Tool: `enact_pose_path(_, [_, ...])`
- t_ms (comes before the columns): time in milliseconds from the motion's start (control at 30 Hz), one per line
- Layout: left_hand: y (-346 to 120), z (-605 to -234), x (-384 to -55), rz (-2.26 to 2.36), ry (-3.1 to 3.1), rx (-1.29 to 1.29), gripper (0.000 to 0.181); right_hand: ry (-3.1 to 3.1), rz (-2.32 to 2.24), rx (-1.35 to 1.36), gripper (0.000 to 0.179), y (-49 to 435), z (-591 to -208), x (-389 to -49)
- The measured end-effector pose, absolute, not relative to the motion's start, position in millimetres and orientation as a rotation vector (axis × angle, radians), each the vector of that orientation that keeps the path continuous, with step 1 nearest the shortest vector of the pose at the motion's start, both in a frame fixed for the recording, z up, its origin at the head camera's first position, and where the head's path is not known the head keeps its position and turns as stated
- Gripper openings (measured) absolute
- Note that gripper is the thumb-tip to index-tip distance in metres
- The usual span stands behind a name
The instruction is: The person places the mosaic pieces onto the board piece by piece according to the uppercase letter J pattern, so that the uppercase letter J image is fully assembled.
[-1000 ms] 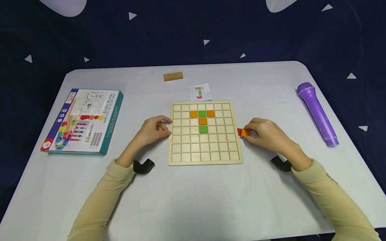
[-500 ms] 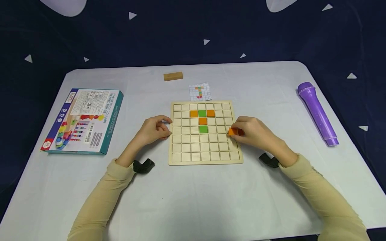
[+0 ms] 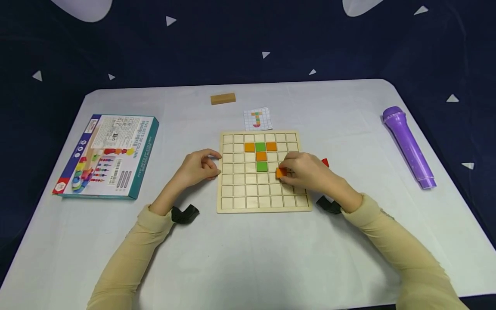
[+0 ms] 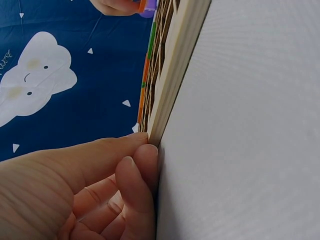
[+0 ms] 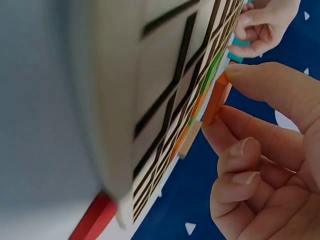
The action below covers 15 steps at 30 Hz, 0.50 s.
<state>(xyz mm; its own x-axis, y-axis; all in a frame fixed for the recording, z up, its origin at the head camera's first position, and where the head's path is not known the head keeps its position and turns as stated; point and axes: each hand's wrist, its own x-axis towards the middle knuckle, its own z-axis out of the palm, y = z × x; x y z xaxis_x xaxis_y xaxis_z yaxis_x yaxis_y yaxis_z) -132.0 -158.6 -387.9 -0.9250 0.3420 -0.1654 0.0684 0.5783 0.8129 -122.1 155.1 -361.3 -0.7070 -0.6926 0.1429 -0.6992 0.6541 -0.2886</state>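
My right hand (image 3: 306,171) pinches an orange square block (image 3: 280,173) between thumb and finger over the right part of the wooden grid board (image 3: 238,190). In the right wrist view, the orange block (image 5: 217,97) stands out between the fingertips, the other fingers curled. My left hand (image 3: 196,165) holds the board's left edge with its fingertips, seen close up against the pale rim (image 4: 167,95) in the left wrist view. Orange tiles (image 3: 249,147) and green tiles (image 3: 261,166) form a T shape in the board's cells. A red piece (image 3: 325,162) lies right of the board, partly hidden by my right hand.
A small card (image 3: 257,118) printed with a coloured grid pattern lies behind the board. Further back is a wooden block (image 3: 223,99). A toy box (image 3: 108,155) lies at the left, a purple tube-shaped thing (image 3: 408,146) at the right.
My right hand has carried the orange block leftward from beside the board to over its cells. The red piece now shows behind the hand on the table. My left hand has stayed still.
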Motion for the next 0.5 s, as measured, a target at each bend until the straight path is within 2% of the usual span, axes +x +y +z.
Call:
enact_pose_path(333, [-159.6,-387.0,-131.2,1.263,2.517,0.330,0.038,-2.847,0.459,1.279,0.005,128.9,-359.3,-119.4])
enact_pose_path(500, [-159.1,-386.7,-131.1,1.263,2.516,0.325,0.037,-2.878,0.384,1.297,0.008,119.6,-359.3,-119.6])
